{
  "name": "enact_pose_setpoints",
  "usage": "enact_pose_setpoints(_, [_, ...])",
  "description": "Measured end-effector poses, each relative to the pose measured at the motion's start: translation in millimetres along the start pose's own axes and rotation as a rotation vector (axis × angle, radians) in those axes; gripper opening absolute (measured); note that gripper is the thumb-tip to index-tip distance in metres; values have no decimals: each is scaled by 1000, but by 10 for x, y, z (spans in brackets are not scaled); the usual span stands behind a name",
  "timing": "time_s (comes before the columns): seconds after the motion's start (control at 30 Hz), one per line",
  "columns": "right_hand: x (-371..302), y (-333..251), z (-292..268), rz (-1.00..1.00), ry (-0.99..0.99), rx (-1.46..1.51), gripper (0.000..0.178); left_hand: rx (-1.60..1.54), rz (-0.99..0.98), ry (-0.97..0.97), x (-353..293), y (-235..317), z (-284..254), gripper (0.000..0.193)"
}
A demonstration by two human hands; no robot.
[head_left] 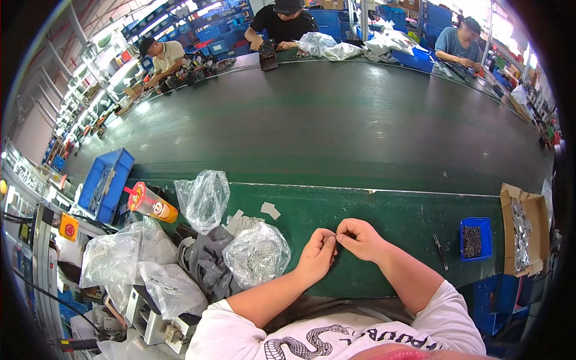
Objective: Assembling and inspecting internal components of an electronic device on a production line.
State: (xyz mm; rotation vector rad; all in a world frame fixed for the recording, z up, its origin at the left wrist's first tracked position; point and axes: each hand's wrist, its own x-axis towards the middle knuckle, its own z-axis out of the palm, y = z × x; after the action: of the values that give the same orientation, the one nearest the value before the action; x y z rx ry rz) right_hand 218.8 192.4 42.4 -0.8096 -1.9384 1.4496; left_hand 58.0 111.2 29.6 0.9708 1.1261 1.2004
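My left hand (318, 255) and my right hand (361, 239) meet over the green work surface (384, 213), fingertips pinched together. Whatever sits between the fingers is too small or hidden to make out. Close to my left forearm lies a clear plastic bag (257, 255) filled with small silvery parts. Behind that bag, several flat pale grey pieces (270, 210) are scattered. Off to the right of my right arm are a pair of tweezers (440, 251) and a blue bin (476, 239) of small dark parts.
An open cardboard box (510, 234) with silvery pieces stands at the far right. On the left are a drink cup (153, 203), a blue tray (107, 186), an empty-looking plastic bag (205, 201) and a dark cloth (210, 258). Beyond runs a wide dark conveyor belt (300, 126), with several people across it.
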Motion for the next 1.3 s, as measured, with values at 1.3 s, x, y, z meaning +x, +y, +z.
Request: enact_pose_setpoints(1.3, [-3, -126, 8, -23, 91, -185, 7, -92, -22, -24, 42, 31, -32, 11])
